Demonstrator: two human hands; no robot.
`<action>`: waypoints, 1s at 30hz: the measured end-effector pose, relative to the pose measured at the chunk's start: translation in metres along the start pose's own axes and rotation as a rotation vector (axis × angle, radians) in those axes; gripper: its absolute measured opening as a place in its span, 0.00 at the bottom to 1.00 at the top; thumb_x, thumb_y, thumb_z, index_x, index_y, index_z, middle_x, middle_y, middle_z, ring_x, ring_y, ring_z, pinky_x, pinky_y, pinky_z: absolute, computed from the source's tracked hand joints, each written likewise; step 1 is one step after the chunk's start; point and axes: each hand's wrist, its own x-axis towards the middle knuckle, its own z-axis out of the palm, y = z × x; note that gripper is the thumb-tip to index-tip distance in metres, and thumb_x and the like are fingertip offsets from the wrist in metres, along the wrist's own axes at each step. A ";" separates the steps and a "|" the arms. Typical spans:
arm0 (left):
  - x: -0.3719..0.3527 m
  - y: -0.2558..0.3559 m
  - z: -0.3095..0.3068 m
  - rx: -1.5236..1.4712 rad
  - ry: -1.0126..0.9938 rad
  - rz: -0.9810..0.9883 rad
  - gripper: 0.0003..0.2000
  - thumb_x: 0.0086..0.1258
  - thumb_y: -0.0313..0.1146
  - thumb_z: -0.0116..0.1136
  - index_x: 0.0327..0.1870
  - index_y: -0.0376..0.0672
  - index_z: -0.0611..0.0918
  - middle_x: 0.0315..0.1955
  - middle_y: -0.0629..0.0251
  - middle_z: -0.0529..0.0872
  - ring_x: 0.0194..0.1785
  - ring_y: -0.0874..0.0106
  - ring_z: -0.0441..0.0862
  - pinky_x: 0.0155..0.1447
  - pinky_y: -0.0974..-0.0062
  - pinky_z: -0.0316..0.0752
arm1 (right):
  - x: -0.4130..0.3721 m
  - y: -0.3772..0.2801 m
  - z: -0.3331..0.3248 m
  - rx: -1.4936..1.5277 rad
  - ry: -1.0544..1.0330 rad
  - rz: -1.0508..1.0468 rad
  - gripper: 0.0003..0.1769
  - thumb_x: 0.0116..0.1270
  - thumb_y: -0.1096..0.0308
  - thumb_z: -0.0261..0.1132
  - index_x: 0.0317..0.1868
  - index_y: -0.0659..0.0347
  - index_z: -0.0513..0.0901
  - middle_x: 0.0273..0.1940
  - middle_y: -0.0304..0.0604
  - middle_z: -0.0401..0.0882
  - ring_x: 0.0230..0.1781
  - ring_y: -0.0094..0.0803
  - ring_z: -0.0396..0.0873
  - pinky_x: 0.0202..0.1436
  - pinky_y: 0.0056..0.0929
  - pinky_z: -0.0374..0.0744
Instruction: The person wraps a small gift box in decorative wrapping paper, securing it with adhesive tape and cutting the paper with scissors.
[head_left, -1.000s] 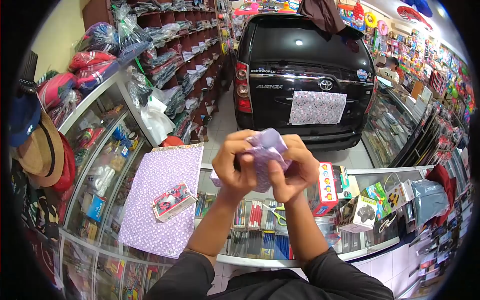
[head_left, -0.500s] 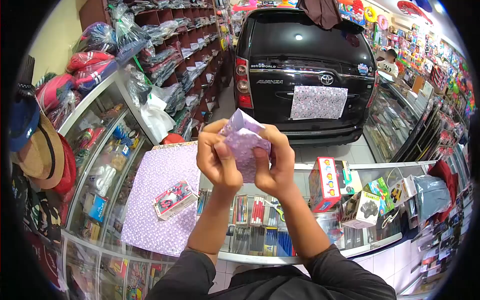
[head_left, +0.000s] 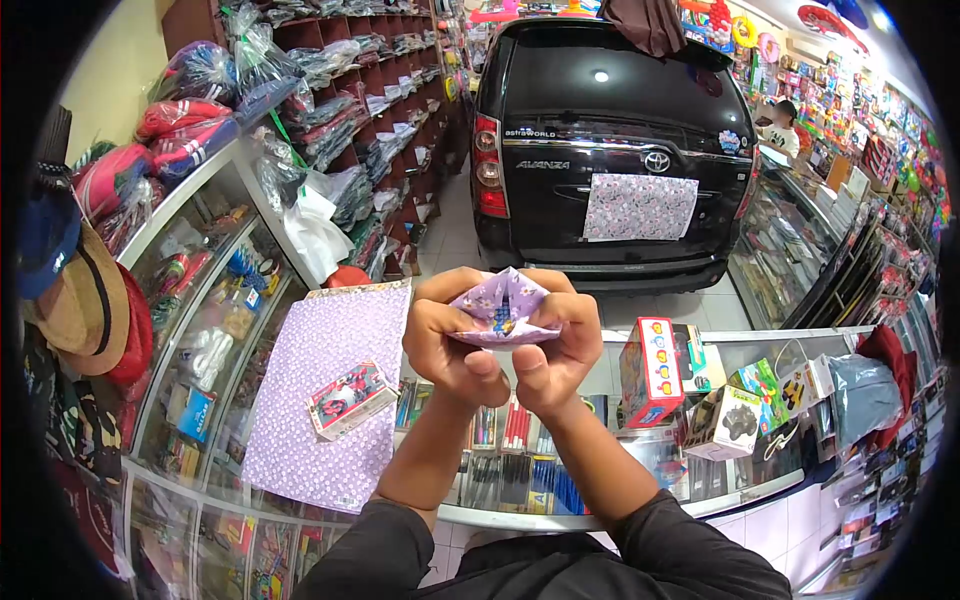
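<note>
My left hand point(head_left: 445, 340) and my right hand point(head_left: 562, 345) hold a folded packet of purple floral wrapping paper point(head_left: 508, 287) between them, above the glass counter. Its end gapes towards me, and a small blue-patterned thing point(head_left: 502, 318) shows inside; its kind cannot be made out. Fingers of both hands wrap round the packet's sides, with the thumbs at the near edge. Left of my hands lies a large sheet of the same purple wrapping paper point(head_left: 290, 410), with a small red and white box point(head_left: 350, 398) on top.
On the right of the glass counter point(head_left: 560, 522) stand a red box point(head_left: 649, 375) and a white box with a controller picture point(head_left: 724, 420). Pens fill the counter below. A black car point(head_left: 620, 110) is parked beyond it. Hats point(head_left: 85, 290) hang at the left; a person point(head_left: 780, 130) is far right.
Both hands have come down and tilted the packet so its end faces me. The end is spread wider, and the inside now shows.
</note>
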 end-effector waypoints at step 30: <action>-0.002 0.000 0.009 0.052 -0.027 -0.098 0.13 0.71 0.35 0.58 0.33 0.40 0.66 0.35 0.54 0.79 0.33 0.75 0.72 0.39 0.77 0.71 | 0.001 -0.007 0.001 -0.012 0.213 0.229 0.12 0.66 0.78 0.68 0.32 0.61 0.70 0.42 0.47 0.80 0.35 0.18 0.73 0.38 0.17 0.72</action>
